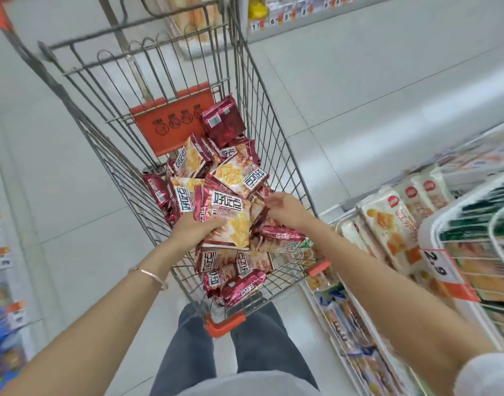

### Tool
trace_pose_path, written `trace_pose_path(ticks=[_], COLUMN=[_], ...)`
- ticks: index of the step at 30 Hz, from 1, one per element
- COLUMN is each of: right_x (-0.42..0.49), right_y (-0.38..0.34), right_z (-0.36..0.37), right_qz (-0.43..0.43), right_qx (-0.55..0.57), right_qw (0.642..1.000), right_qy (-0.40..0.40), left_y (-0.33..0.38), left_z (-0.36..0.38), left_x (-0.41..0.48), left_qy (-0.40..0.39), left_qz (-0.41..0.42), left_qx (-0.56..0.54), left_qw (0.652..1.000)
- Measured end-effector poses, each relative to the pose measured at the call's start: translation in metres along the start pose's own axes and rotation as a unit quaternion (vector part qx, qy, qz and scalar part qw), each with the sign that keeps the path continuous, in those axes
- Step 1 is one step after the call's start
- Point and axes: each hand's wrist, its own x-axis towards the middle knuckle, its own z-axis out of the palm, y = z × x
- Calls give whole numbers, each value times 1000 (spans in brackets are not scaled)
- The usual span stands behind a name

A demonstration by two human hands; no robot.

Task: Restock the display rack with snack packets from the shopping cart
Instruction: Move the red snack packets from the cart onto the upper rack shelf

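Head view, looking down.

Shopping cart (pixel 273 124): thin grey steel wire in a tapering grid basket. An orange plastic bumper (pixel 225 324) sits on the near corner. An orange plastic flap (pixel 170 124) with four round pictograms hangs at the far end.

Snack packets (pixel 233 170): these fill the lower half of the cart in a loose heap. They are flat, pillow-shaped bags of glossy crinkled foil. The edges are maroon, the fronts yellow-and-white with bold block characters. Some lie face up, some on edge, and one stands against the flap.

Left hand (pixel 198 227): inside the cart, with fingers curled under and around a held packet (pixel 226 208). The packet is lifted, tilted face up, above the heap. A thin rose-metal bangle (pixel 152 277) circles the wrist.

Right hand (pixel 286 210): also inside the cart, near its right wall. The fingertips meet the packet edges beside the held packet. Motion blur here; I cannot tell whether it pinches one or only touches.

Display rack (pixel 429 230): at the right, beside the cart. It is white coated wire with a rounded rim and holds dark green packs. Below and left of it stand cream-coloured bags (pixel 387 224) in a row. A red-and-white price tag (pixel 437 265) reads 2.9.

Floor (pixel 359 95): pale, smooth, glossy tiles. Grey trousers (pixel 188 352) show below the cart.
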Motion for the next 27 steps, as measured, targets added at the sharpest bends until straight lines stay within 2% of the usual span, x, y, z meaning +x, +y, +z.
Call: trace_pose_path(ticks=[1,3,5,7,9,13,17,19,22,27], right_x=[5,6,-3,-7,-5,-4,-28,-48,-79,-117], right_y=[18,49,65,69,65,35,-30,-70,-134,-208], right_z=[13,38,55,57,50,4,-51,-65,-70,-62], right_qz=[36,89,66,21,9,-19,-112,-175,-270,-326], right_qx=[-104,-269,-396,-449,-429,-300,-290,-299,-308,-322], right_qw=[994,958,915,893,903,954,950,937,912,889], right_qy=[-2,-39,-27,2,-1,-21,-40,-33,-29,-4], left_y=[-7,-12,-14,-16,-22,-62,-34,12,56,88], left_z=[-5,-13,-15,-16,-18,-26,-44,-52,-62,-83], left_x=[3,4,3,1,1,38,24,-15,-57,-93], left_qy=[19,30,29,42,58,72,62,54,-24,-177], left_qz=[-19,-28,-20,-14,-20,-14,11,30,3,12], left_qx=[-21,-75,-111,-132,-138,-153,-126,-107,-151,-161], left_qw=[999,996,993,990,989,985,990,992,988,971])
